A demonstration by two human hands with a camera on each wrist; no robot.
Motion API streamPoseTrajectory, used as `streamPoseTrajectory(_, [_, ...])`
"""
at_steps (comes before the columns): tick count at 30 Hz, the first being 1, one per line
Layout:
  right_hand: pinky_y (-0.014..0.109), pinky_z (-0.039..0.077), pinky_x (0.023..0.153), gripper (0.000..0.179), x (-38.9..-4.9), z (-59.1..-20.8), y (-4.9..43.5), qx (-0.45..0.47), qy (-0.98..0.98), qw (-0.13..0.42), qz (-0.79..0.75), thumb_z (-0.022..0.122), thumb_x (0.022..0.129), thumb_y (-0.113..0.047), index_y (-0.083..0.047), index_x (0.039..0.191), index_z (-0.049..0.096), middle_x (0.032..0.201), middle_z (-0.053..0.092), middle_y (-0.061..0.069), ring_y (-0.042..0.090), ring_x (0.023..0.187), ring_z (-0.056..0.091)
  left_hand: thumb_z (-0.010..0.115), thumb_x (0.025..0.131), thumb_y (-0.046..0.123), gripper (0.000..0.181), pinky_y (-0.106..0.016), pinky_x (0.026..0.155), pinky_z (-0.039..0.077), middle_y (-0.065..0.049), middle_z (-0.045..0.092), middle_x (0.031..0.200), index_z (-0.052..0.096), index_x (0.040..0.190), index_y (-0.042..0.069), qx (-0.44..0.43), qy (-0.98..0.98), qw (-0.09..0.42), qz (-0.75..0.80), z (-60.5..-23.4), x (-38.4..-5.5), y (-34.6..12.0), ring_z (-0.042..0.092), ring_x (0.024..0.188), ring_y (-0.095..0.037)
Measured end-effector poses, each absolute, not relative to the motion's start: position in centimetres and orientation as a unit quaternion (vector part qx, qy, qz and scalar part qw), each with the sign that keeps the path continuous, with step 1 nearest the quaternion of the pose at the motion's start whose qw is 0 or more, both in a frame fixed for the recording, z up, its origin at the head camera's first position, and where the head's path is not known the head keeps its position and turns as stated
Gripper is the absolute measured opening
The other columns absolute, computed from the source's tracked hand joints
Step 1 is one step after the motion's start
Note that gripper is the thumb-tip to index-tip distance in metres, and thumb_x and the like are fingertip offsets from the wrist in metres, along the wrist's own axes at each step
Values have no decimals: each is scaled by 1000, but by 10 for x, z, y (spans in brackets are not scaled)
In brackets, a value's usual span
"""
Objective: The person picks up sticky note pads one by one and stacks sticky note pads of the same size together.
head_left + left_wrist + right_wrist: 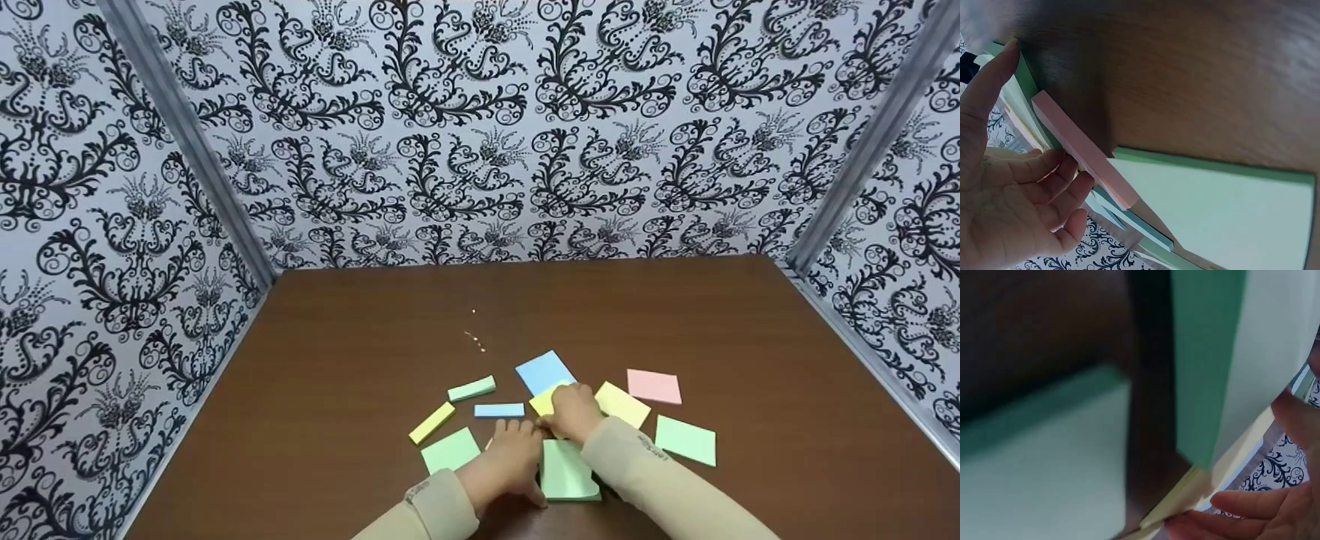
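Observation:
A light green sticky note pad (568, 472) lies at the table's front, its lower right corner lifted. My left hand (514, 457) holds its left side, the thumb (1002, 64) at the near corner and a fingertip (1053, 157) at the far one. My right hand (576, 411) is at the pad's far edge. Its thumb (1293, 413) touches that edge, while the other fingers (1252, 502) stretch out over a yellow pad (547, 405). A narrow pink pad (1081, 145) lies just beneath the left fingers; in the head view that hand mostly hides it.
Left of the hands are another green pad (450, 450) and narrow yellow (432, 423), green (472, 388) and blue (499, 410) pads. Beyond lies a blue pad (546, 371). To the right are yellow (622, 405), pink (654, 386) and green (686, 440) pads. Patterned walls enclose the brown table (360, 322).

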State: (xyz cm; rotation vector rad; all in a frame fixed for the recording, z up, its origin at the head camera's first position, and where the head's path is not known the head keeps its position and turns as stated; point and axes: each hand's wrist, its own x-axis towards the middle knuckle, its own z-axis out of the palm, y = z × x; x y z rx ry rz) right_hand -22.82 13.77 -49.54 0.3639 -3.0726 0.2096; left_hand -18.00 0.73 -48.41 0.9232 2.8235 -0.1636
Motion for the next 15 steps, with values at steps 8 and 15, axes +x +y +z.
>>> streamPoseTrajectory(8, [43,44,70,37,-227,-493,136,112,-990,16,85,69,79,-31,-3,58,56,66,58,13,29,68,55,75,56,63,81,-32,68,27,-3,47,95,55,113,9,311,946,79,-41,-485,-179,4,39,79,-17])
streamPoseTrajectory(15, [43,41,68,41,-226,-494,141,111,-987,0,112,67,80,-29,-5,51,50,64,54,13,28,69,51,76,53,63,77,-32,67,23,-2,44,90,56,103,9,304,947,107,10,-486,-181,3,33,74,-16])
